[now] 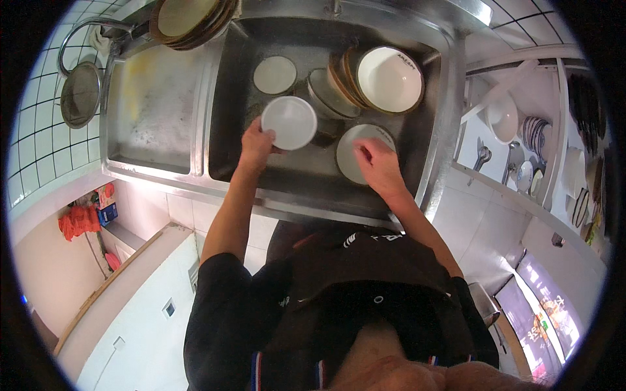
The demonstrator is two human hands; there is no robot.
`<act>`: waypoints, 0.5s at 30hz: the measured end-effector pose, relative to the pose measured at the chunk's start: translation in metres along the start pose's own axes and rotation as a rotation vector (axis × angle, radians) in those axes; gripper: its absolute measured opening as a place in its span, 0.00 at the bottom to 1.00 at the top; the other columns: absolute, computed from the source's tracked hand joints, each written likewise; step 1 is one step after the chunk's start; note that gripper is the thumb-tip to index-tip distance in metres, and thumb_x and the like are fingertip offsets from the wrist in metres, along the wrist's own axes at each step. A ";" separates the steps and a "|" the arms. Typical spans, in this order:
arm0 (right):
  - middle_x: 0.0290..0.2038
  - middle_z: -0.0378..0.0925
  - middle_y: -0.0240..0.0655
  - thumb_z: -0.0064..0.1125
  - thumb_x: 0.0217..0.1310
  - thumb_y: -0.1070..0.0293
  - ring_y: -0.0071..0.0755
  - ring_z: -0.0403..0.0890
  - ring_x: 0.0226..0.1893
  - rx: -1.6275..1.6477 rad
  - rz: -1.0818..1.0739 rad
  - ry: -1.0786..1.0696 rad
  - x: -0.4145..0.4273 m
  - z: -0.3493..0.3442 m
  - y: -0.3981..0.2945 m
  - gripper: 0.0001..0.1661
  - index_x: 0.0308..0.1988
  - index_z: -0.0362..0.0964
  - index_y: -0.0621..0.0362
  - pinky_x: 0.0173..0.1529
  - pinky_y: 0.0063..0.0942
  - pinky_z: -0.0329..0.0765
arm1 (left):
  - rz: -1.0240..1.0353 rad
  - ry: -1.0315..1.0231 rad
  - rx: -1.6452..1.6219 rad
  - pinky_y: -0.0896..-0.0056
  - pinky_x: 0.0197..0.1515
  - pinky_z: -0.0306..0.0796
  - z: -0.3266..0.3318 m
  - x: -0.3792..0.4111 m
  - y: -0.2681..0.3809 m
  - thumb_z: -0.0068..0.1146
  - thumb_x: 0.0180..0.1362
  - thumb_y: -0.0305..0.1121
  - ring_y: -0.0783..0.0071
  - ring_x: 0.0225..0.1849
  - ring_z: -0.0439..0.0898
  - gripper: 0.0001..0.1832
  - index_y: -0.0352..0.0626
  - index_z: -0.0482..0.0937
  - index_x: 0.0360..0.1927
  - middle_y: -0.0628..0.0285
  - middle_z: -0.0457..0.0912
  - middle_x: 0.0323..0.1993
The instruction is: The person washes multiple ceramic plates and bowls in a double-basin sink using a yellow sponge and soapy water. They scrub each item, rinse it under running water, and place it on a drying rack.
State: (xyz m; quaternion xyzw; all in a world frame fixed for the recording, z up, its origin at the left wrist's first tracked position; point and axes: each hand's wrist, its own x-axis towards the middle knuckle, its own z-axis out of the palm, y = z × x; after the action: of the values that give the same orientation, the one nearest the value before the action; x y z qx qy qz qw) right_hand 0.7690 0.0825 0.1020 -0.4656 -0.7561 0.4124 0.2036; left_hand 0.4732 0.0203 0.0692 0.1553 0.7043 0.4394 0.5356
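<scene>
My left hand (258,144) grips a small white bowl (289,123) by its near left rim, thumb on top, and holds it up over the sink basin (298,171). My right hand (379,163) is above a white dish with a dark rim (348,159); its fingers are curled, and whether anything is inside them is hidden. Behind it, a large white bowl (390,78) bearing writing leans on its side against several stacked brown-rimmed bowls (348,80). Beside the stack a clouded bowl (332,100) is tilted. A round pale dish (275,75) lies at the back left.
Left of the basin is a shallow steel drainboard (156,117), with stacked bowls (188,24) at its back corner. A round strainer (80,95) hangs by the tiled wall. Shelves (503,181) with crockery and ladles stand to my right. The sink's steel front edge (313,205) is before me.
</scene>
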 end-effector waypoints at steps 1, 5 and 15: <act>0.41 0.79 0.43 0.63 0.58 0.70 0.52 0.81 0.40 -0.038 -0.030 0.011 0.004 0.001 -0.010 0.15 0.47 0.75 0.55 0.46 0.42 0.79 | 0.023 -0.024 0.102 0.55 0.34 0.87 0.011 -0.010 0.001 0.44 0.53 0.19 0.54 0.39 0.86 0.29 0.35 0.70 0.62 0.49 0.80 0.48; 0.51 0.75 0.46 0.62 0.60 0.69 0.54 0.76 0.52 -0.246 -0.127 0.001 0.018 0.012 -0.024 0.27 0.59 0.70 0.52 0.54 0.44 0.77 | 0.239 -0.123 0.631 0.48 0.40 0.82 0.063 -0.030 -0.005 0.48 0.52 0.20 0.42 0.40 0.85 0.22 0.33 0.73 0.53 0.39 0.82 0.42; 0.38 0.79 0.52 0.51 0.62 0.68 0.58 0.82 0.40 -0.506 -0.053 -0.326 0.018 0.037 0.123 0.10 0.43 0.73 0.58 0.44 0.49 0.79 | 0.490 -0.444 1.242 0.45 0.43 0.78 0.160 0.008 -0.068 0.51 0.57 0.24 0.41 0.39 0.84 0.11 0.34 0.75 0.44 0.42 0.83 0.35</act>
State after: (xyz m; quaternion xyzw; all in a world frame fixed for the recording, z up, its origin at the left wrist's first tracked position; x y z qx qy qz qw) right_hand 0.8007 0.1096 -0.0202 -0.4091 -0.8696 0.2745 -0.0324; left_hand 0.6299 0.0597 0.0046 0.6728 0.6434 0.0219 0.3645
